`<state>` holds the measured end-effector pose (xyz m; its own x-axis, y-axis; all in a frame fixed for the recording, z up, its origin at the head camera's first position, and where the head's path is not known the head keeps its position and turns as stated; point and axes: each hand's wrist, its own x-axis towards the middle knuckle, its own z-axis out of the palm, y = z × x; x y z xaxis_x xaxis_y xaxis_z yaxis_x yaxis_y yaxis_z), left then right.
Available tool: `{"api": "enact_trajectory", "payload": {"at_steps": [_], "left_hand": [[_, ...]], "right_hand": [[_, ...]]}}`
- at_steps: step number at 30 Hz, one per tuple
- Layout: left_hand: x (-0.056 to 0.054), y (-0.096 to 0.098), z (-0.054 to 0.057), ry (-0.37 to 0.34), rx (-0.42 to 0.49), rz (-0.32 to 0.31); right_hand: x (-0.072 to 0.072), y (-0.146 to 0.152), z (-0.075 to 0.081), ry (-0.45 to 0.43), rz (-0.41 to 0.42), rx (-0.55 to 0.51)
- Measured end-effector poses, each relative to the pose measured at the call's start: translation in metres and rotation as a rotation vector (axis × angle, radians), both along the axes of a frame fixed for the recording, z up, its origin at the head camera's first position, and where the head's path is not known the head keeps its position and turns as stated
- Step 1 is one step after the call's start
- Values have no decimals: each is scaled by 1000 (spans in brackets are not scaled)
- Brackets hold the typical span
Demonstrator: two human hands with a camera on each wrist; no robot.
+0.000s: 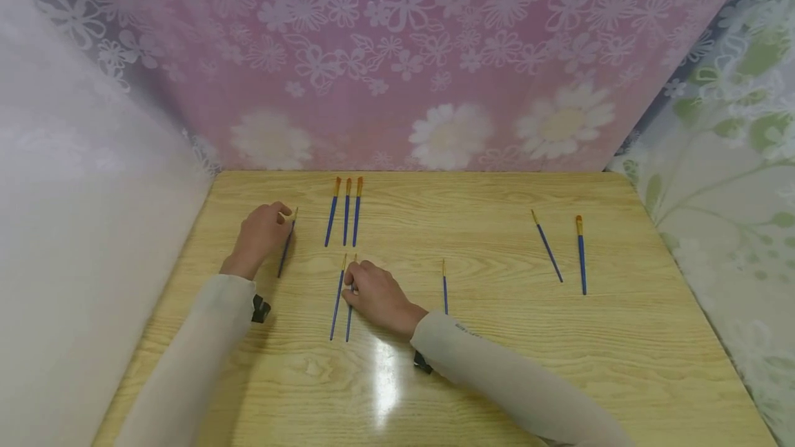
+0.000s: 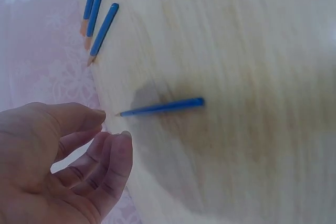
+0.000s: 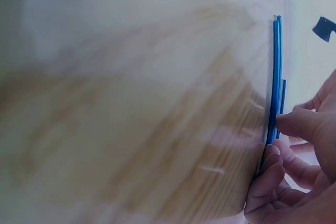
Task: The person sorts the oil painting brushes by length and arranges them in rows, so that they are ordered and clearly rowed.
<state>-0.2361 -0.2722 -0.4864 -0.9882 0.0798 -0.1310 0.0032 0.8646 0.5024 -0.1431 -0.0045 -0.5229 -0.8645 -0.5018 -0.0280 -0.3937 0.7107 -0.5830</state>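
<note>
Near the left side of the table, a thin blue paintbrush (image 1: 286,250) lies slanted with its bristles toward the back. My left hand (image 1: 261,230) hovers at its bristle end; the left wrist view shows thumb and fingers loosely bent with nothing between them, beside the brush (image 2: 168,107). My right hand (image 1: 379,297) pinches another thin blue paintbrush (image 1: 350,316) near its upper part, between thumb and fingers (image 3: 273,166). Just left of it, almost parallel, is a similar paintbrush (image 1: 337,302). The right hand's fingers partly hide the pinched brush.
Three wider blue paintbrushes (image 1: 346,219) lie side by side at the back left. A thin brush (image 1: 445,292) lies right of centre, partly behind the right sleeve. Farther right are a thin brush (image 1: 549,250) and a flat brush (image 1: 582,261). A pink flowered backdrop (image 1: 373,102) borders the wooden table (image 1: 497,378).
</note>
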Motion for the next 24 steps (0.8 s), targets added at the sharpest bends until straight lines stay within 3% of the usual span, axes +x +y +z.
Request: {"api": "enact_trajectory", "payload": {"at_steps": [6, 13, 19, 24], "left_hand": [[7, -5, -7, -38, -6, -9], [13, -3, -16, -34, 3, 5], [14, -1, -17, -21, -10, 6], [13, -2, -16, -17, -22, -6]], "right_hand": [[0, 3, 1, -16, 0, -31], [1, 12, 4, -62, -17, -110], [-5, 41, 9, -77, -63, -140], [-15, 75, 15, -40, -130, -133]]}}
